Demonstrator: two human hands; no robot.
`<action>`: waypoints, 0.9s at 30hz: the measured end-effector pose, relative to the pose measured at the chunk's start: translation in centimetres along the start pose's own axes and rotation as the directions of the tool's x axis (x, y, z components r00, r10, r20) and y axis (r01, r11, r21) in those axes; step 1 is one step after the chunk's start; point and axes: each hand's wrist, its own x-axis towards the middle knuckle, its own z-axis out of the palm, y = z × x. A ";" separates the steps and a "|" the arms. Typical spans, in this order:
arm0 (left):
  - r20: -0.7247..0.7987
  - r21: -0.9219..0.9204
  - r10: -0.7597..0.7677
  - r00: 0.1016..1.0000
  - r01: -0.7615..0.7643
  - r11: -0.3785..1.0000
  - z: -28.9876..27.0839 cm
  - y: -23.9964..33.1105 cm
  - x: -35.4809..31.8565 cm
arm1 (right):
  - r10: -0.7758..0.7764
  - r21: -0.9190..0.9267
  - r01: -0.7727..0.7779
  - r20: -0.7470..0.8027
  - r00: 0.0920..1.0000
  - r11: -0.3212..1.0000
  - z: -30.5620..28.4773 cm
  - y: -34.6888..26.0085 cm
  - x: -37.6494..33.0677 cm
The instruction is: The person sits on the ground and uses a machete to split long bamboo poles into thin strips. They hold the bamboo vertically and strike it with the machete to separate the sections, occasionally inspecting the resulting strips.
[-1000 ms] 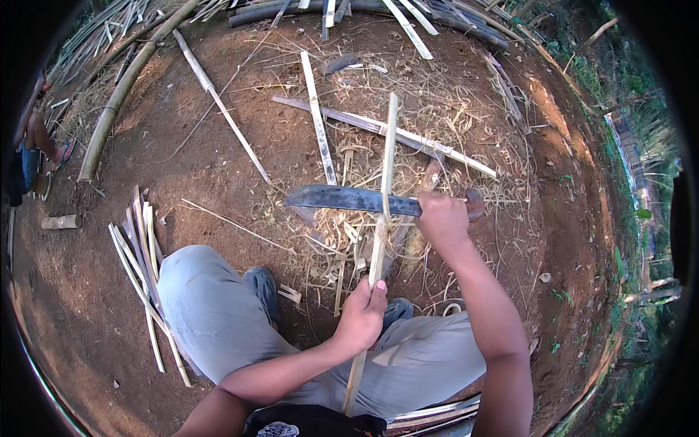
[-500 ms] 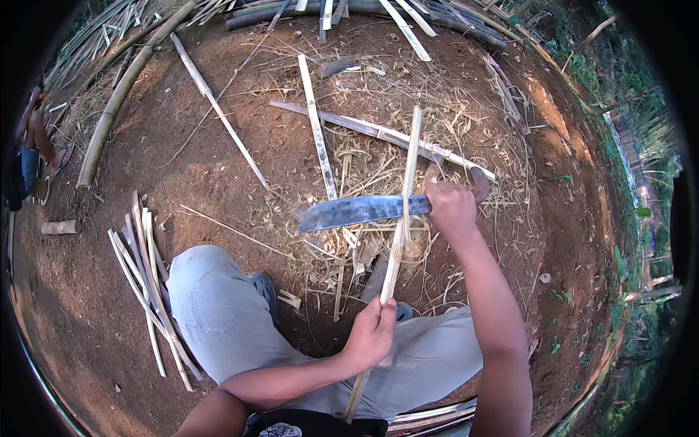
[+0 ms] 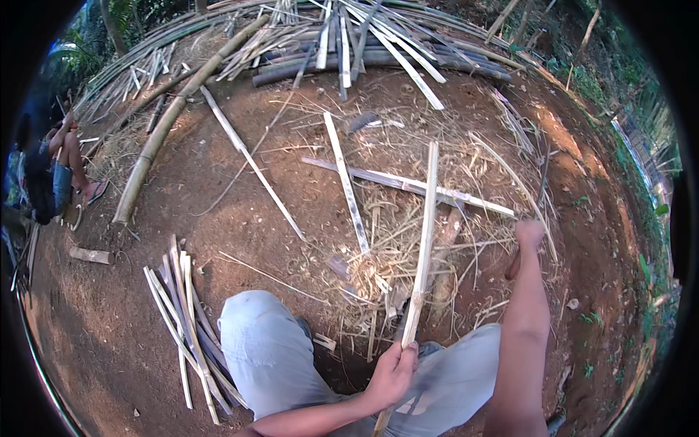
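Note:
My left hand (image 3: 393,373) is closed around a long pale bamboo strip (image 3: 422,269), which slants up and away from between my knees. Off to the right, my right hand (image 3: 529,233) grips a machete (image 3: 544,178). Its blade shows almost edge-on as a thin dark line beyond the fist, apart from the strip, and the brown handle end sticks out below. A thin curved bamboo sliver (image 3: 515,173) runs past the right hand; whether it touches the hand I cannot tell. Curly bamboo shavings (image 3: 382,280) lie on the ground beyond the held strip's lower part.
Split bamboo strips (image 3: 186,320) lie left of my knee. More strips and dark poles (image 3: 378,64) are piled at the far side. A thick bamboo pole (image 3: 164,135) lies far left, near another person (image 3: 62,171). A crosswise bamboo piece (image 3: 408,186) lies ahead.
My right hand has swung the machete off the strip, outward to the right. A thin curved sliver now shows near it. My left hand still holds the strip; the view has shifted.

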 end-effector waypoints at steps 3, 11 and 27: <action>-0.005 -0.263 -0.147 0.989 0.140 0.955 -2.1 3.9 2.7 | -0.037 -0.002 0.038 0.151 0.988 0.999 1.0 -0.1 -1.9; 0.152 -0.118 0.005 0.988 0.013 0.993 -1.4 9.5 4.3 | -0.322 0.324 0.293 0.039 0.946 0.900 -6.5 -12.0 -8.0; -0.003 -0.005 0.143 0.990 -0.143 0.990 -1.2 11.8 4.8 | -0.846 0.371 0.788 -0.013 0.533 0.491 -12.8 -19.2 -26.9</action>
